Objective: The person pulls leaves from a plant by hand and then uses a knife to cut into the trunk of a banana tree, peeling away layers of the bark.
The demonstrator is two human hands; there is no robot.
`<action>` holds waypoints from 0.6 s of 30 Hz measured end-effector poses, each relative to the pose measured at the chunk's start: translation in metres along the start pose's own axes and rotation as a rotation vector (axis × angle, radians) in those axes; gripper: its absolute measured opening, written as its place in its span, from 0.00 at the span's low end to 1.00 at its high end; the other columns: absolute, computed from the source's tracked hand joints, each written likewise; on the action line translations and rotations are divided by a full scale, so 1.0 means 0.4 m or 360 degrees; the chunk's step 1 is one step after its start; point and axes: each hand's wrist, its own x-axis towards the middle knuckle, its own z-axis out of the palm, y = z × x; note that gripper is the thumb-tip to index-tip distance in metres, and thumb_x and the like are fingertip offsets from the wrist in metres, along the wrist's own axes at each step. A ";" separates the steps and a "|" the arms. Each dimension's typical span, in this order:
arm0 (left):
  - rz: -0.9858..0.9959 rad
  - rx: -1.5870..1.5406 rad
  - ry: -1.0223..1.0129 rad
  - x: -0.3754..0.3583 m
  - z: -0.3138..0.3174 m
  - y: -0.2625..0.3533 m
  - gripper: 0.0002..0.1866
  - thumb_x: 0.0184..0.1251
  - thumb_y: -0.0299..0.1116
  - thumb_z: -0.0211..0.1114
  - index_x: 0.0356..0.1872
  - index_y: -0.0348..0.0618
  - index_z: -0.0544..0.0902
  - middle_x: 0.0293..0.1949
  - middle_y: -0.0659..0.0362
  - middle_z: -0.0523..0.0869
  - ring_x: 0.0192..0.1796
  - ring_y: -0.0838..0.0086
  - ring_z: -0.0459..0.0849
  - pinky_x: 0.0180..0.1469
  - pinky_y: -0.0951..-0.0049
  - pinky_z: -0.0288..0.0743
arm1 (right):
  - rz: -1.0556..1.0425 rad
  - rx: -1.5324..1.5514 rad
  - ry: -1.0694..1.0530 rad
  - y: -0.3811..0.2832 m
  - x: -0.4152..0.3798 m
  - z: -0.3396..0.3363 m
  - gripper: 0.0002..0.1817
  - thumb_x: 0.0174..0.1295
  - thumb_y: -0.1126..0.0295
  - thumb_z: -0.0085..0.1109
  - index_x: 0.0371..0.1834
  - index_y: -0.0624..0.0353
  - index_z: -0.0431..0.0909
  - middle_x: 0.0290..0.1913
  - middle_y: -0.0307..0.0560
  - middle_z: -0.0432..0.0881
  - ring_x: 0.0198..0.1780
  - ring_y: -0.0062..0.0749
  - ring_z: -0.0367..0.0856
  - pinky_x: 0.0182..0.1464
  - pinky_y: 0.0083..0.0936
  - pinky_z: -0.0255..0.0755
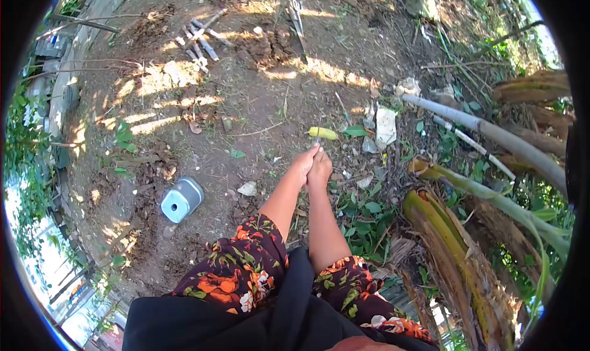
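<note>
Yellow-handled tool (322,133), upright, blade hidden

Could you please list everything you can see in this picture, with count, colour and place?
metal container: one, pale blue-grey, on bare soil at left
cut sticks: a small pile, grey-brown, on the soil at upper left
yellow-green object: one, just beyond the hands; what it is cannot be told
pale scraps: a few, whitish, on the ground right of centre
long stalk: one, grey-green, lying slantwise at right
banana stem: one, yellow and brown, peeling, at lower right
low weeds: a patch, green, below the hands
left hand: one, pressed against the other, fingers pointing down
right hand: one, beside the left hand
sleeves: two, dark, orange floral print
</note>
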 end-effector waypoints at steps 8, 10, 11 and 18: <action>0.0880 -0.0009 0.0039 0.024 0.067 0.275 0.16 0.54 0.39 0.64 0.25 0.31 0.77 0.23 0.57 0.79 0.25 0.76 0.76 0.27 0.76 0.69 | -0.0295 0.0252 0.0041 -0.205 0.162 0.117 0.15 0.62 0.63 0.41 0.29 0.66 0.69 0.25 0.62 0.74 0.28 0.53 0.73 0.31 0.38 0.65; 0.0744 0.0149 0.0325 0.058 0.088 0.331 0.15 0.53 0.36 0.64 0.26 0.30 0.76 0.24 0.55 0.80 0.26 0.75 0.77 0.27 0.75 0.69 | -0.0452 0.0552 -0.0033 -0.226 0.219 0.149 0.14 0.62 0.64 0.42 0.29 0.65 0.69 0.25 0.62 0.74 0.28 0.53 0.72 0.31 0.37 0.65; 0.0795 0.0056 0.0165 0.081 0.093 0.361 0.16 0.53 0.36 0.64 0.27 0.29 0.76 0.25 0.53 0.80 0.27 0.73 0.78 0.27 0.74 0.70 | -0.0230 0.0343 0.0033 -0.262 0.241 0.162 0.14 0.62 0.64 0.43 0.28 0.65 0.69 0.25 0.60 0.74 0.28 0.51 0.73 0.32 0.36 0.65; 0.0856 0.0600 0.0883 0.331 0.151 0.676 0.25 0.50 0.45 0.64 0.30 0.24 0.76 0.25 0.46 0.81 0.30 0.63 0.81 0.33 0.66 0.71 | -0.0954 -0.0273 -0.0096 -0.389 0.602 0.351 0.17 0.58 0.59 0.45 0.24 0.62 0.70 0.23 0.60 0.75 0.27 0.55 0.74 0.30 0.39 0.67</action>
